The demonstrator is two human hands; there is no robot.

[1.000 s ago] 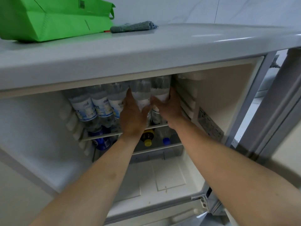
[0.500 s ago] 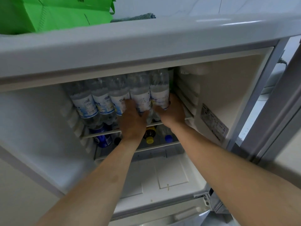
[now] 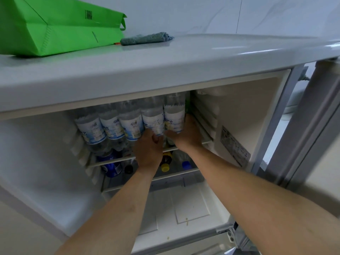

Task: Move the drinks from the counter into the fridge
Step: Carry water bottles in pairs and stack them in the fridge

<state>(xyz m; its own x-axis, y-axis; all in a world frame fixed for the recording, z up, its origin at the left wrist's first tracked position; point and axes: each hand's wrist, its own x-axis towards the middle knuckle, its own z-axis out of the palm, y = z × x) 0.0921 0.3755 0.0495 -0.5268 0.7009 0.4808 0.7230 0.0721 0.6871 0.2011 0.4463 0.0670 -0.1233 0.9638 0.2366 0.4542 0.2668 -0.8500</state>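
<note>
With both hands seating water bottles at the upper shelf [image 3: 206,143] right end, your left hand [image 3: 148,150] cups one bottle [image 3: 152,119], your right hand [image 3: 187,137] curls round the next bottle [image 3: 173,116]; next, probably release and withdraw without toppling the row.

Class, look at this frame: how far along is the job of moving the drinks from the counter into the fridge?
Nearly done. Done: a row of water bottles stands on the upper shelf. In hand: left hand and right hand press the two rightmost bottles. Left: the counter shows only a green bag and a cloth.

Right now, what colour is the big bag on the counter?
Bright green. The bag shows clearly in the head view, lying beside a grey cloth.
</note>
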